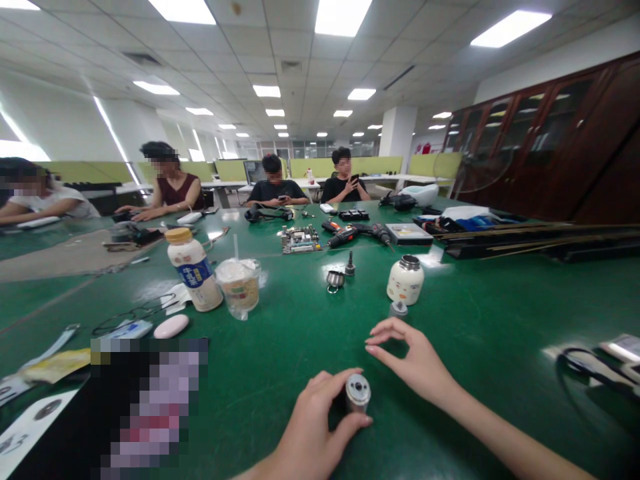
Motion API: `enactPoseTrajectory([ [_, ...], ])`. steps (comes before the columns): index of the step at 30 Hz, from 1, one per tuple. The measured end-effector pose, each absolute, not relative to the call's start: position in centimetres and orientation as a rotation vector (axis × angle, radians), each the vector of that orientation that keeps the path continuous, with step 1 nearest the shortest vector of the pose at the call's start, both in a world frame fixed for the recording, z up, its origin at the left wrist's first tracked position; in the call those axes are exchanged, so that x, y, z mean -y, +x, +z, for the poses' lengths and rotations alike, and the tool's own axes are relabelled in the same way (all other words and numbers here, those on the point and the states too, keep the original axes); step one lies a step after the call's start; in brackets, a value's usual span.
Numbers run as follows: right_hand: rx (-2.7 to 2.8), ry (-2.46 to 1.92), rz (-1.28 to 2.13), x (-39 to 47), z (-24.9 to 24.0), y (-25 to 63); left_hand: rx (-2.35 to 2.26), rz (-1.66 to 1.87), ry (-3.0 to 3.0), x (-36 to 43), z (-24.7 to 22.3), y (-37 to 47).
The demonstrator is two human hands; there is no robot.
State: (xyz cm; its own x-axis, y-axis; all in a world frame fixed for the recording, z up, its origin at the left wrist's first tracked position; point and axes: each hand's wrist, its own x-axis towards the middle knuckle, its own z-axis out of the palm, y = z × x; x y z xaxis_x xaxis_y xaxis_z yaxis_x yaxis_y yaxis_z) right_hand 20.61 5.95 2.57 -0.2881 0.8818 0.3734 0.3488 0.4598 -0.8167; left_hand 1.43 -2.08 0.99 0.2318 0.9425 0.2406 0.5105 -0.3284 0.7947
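My left hand point(320, 423) is closed around a small metal cylinder point(359, 393), which stands upright on the green table with its round top facing up. Above and to the right of it hovers my right hand point(413, 360), thumb and fingers apart with nothing visible between them. Just beyond the right hand are a small clear cap point(399, 309) and a cream bottle point(406, 280) whose metal neck is uncovered. Farther off, a steel lid with a ring point(335, 280) lies beside a dark stopper-like part point(350, 265).
A milk bottle point(195, 270) and a plastic cup with a straw point(239, 287) stand left of centre. A circuit board point(301, 240) and power drills point(345, 235) lie farther back. Cables are at the right edge. Several people sit across the green table point(280, 333).
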Motion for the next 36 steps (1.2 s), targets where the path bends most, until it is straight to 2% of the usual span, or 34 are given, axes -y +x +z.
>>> enactPoseTrajectory([
  [5, 1.895, -1.086, 0.809, -6.9, 1.1, 21.2, -1.332, 0.965, 1.949, 1.9, 0.8, 1.4],
  [10, 1.787, -0.994, 0.94, -4.2, 4.8, 19.8, -1.303, 0.963, 1.976, 1.8, 0.3, 1.3],
  [14, 1.937, -1.001, 0.884, -1.9, 6.6, 18.9, -1.261, 1.037, 2.002, 1.8, -0.4, 1.1],
  [19, 1.992, -1.055, 0.925, -1.4, 5.8, 18.5, -1.251, 1.041, 1.999, 1.8, -0.4, 1.2],
  [25, 1.821, -1.075, 0.823, -2.5, 5.9, 19.0, -1.292, 0.981, 1.992, 1.7, 0.1, 1.2],
  [32, 2.055, -0.946, 0.893, -1.8, 6.1, 19.0, -1.287, 0.997, 2.007, 1.8, 0.1, 1.2],
  [36, 1.943, -0.987, 0.942, -2.1, 6.2, 18.9, -1.289, 0.997, 2.016, 1.8, -0.1, 1.2],
])
